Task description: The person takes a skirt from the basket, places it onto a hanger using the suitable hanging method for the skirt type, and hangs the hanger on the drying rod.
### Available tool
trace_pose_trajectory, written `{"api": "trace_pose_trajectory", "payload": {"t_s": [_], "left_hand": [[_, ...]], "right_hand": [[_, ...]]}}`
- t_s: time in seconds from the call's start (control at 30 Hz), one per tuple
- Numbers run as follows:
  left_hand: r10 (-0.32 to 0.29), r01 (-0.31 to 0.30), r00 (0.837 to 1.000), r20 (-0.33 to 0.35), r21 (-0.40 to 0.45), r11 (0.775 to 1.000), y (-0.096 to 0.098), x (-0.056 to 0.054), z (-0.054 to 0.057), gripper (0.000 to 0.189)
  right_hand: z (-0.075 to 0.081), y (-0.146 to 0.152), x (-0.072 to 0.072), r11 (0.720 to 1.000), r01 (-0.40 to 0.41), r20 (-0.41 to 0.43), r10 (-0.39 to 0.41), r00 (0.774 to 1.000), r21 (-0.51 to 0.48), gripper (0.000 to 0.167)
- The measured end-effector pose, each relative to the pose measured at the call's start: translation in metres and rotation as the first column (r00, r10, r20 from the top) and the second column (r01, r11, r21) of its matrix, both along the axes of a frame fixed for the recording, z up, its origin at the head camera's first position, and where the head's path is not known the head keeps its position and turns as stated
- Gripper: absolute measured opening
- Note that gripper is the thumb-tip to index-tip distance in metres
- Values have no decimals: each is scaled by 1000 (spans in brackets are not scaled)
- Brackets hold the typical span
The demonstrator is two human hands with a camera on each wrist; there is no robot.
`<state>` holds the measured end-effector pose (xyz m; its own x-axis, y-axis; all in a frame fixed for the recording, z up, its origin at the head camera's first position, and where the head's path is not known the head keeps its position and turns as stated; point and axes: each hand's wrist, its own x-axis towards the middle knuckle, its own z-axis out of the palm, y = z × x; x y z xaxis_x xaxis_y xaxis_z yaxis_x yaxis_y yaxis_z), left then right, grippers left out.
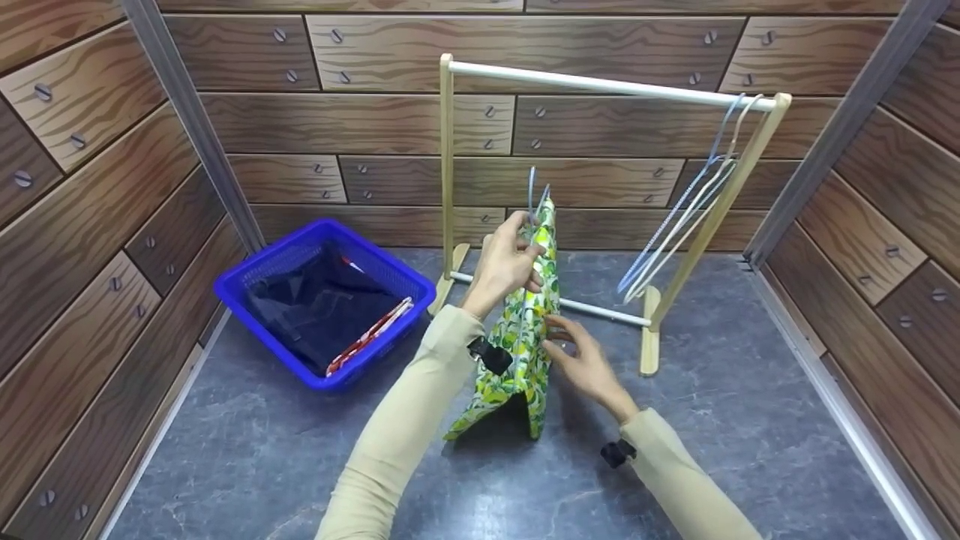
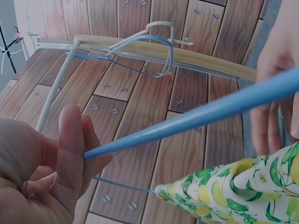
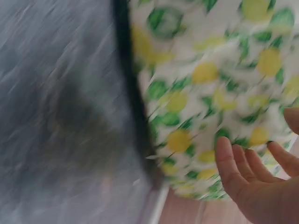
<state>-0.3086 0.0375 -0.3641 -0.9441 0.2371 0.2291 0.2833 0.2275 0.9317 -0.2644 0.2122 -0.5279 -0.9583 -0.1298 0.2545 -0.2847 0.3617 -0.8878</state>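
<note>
My left hand [image 1: 508, 264] holds a blue hanger [image 2: 187, 122], its fingers curled round the bar in the left wrist view. Over this hanger drapes a white cloth [image 1: 499, 375] printed with yellow lemons and green leaves, its lower edges spread apart near the floor. The hanger's hook points up past the left fingers. My right hand [image 1: 589, 367] is at the right side of the cloth, fingers extended and loosely bent. In the right wrist view its fingertips [image 3: 224, 144] lie right at the printed fabric.
Behind the cloth stands a wooden rack with a white top rail [image 1: 570, 79]. Blue and white hangers [image 1: 675, 217] hang at its right end. To the left, a blue basket [image 1: 266, 337] holds dark fabric [image 1: 315, 319] and a red-and-white folded piece [image 1: 369, 339]. Wood-patterned walls surround the grey floor.
</note>
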Motion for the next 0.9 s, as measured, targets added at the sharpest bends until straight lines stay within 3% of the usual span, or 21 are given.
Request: {"api": "trace_pose_trajectory", "payload": {"t_s": [0.2,0.4,0.57,0.67,0.83,0.9], "left_hand": [[27,-28,1000,2,21,999,0,0,5,34],[44,-44,999,-18,-1,999,-1,0,8,35],[45,-45,999,-1,51,998,2,1,7,34],[44,-45,999,11,92,995,4,1,7,35],[30,-32,999,17,132,991,6,4,6,38],[16,-18,1000,16,124,992,6,6,6,42]], "right_hand": [[24,-25,23,998,-68,-172,68,983,7,29],[51,-46,54,992,-121,-359,130,924,48,17],[58,-55,65,992,-116,-454,129,882,56,14],[59,-57,68,989,-143,-444,141,885,29,15],[59,-57,71,980,-198,-364,178,914,-19,1],[59,-56,72,976,-215,-346,191,919,-34,4]]}}
